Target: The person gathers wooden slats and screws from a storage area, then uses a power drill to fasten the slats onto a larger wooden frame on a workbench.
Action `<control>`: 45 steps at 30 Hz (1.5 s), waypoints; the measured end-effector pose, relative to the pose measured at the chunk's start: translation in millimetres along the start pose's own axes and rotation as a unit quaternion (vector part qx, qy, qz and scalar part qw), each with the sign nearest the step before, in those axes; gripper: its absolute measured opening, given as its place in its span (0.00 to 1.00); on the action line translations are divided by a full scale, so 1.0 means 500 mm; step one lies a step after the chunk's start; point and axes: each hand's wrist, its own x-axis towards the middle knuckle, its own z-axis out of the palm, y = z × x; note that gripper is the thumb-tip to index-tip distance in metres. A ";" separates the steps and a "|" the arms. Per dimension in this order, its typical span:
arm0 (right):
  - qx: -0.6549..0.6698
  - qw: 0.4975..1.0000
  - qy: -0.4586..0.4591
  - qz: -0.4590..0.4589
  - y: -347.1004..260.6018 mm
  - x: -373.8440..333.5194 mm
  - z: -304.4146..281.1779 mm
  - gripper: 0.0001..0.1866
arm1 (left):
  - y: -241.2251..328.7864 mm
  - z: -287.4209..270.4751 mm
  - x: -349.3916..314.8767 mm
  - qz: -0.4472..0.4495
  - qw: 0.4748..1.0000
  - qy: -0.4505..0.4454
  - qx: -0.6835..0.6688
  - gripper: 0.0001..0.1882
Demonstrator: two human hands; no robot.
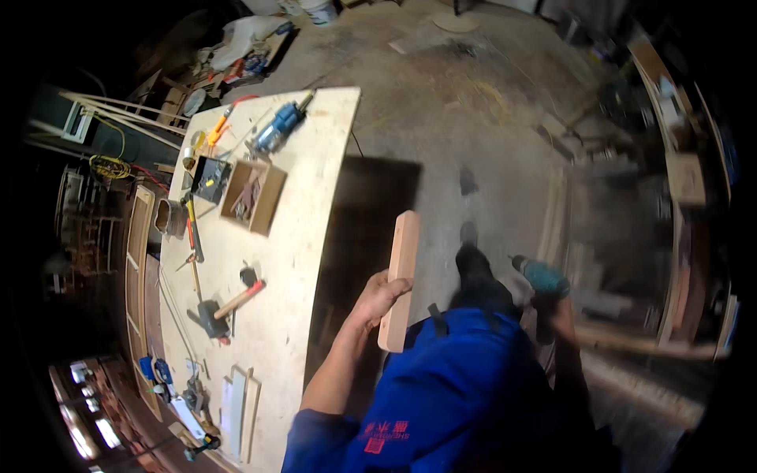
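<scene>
Wooden block (404, 256) in curled left fingers (396, 288)

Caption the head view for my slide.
Left hand grips a wooden bar, right hand a teal drill, beside a tool-strewn workbench.

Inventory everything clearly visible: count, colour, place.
Long rectangular wooden block: 1, light tan, centre
Handheld power drill: 1, teal, right of centre
Flat wooden workbench: 1, pale, left side
Open wooden box: 1, tan, on workbench
Cylindrical power tool: 1, blue, workbench's far end
Wooden-handled mallet: 1, black head, mid-workbench
Smaller tools and wood strips: several, mixed colours, on workbench
Background clutter: uncountable, mixed colours, around picture's edges
Work jacket: 1, blue, bottom centre
Left hand: 1, bare, holding block
Right hand: 1, shadowed, holding drill
</scene>
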 end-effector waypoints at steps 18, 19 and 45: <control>-0.271 0.953 -0.130 0.020 -0.589 1.228 0.338 0.15 | 0.727 -0.239 0.702 0.086 0.975 0.154 -0.135 0.21; -0.289 0.948 -0.130 0.007 -0.637 1.264 0.373 0.13 | 0.766 -0.263 0.740 0.087 0.973 0.154 -0.145 0.20; -0.409 0.740 -0.517 -0.133 -1.121 2.204 1.773 0.12 | 1.173 -1.040 1.054 0.139 0.738 0.520 -0.407 0.15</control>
